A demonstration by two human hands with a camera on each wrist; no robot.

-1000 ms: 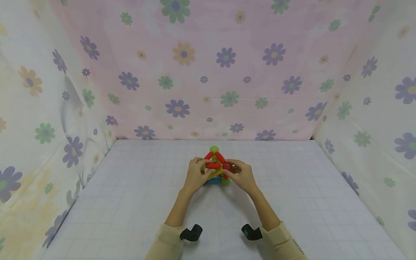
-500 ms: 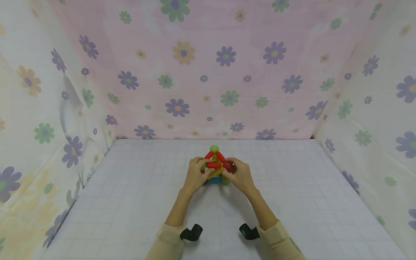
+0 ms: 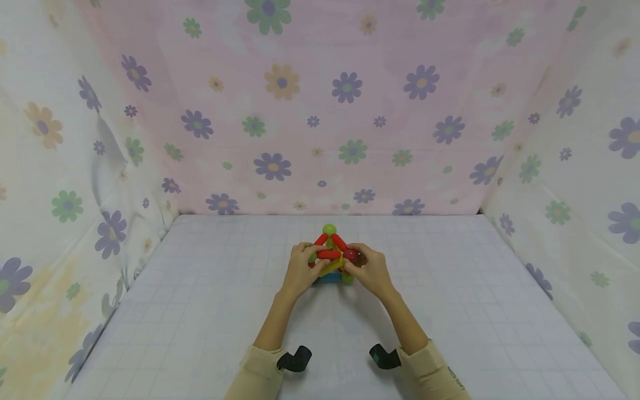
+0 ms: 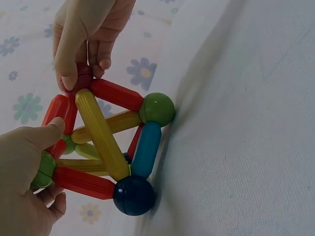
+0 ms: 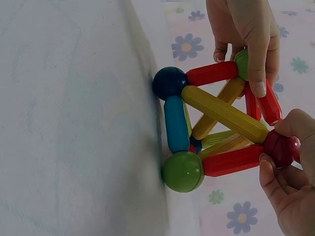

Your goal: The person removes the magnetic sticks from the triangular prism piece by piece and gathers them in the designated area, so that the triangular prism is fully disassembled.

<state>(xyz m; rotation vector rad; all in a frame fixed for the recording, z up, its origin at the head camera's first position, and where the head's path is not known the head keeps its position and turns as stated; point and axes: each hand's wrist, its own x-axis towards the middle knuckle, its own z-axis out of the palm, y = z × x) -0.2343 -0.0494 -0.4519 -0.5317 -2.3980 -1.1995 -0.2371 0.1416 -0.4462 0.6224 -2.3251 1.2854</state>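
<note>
Sticks and balls joined into a frame stand on the table in the head view. My left hand (image 3: pixel 301 269) grips the green ball (image 4: pixel 45 169) at its upper left corner. At the upper right, my right hand (image 3: pixel 369 269) pinches the dark red ball (image 5: pixel 280 149) between thumb and fingers. A red stick (image 3: pixel 328 254) spans the two held corners. Below, a dark blue ball (image 5: pixel 170 83) and another green ball (image 5: pixel 183 172) touch the table, linked by a blue stick (image 5: pixel 176 124). A yellow stick (image 5: pixel 226 115) slants up to the red ball. A light green ball (image 3: pixel 329 229) tops the far side.
A white table (image 3: pixel 200 311) with a faint grid lies under the frame. Flowered cloth (image 3: pixel 320 111) hangs behind and on both sides. Black angled pieces (image 3: pixel 295 359) sit at both sleeve cuffs, low over the table.
My right hand has shifted slightly left and its fingers have drawn closer round the dark red ball. The left hand and the frame of sticks look unmoved.
</note>
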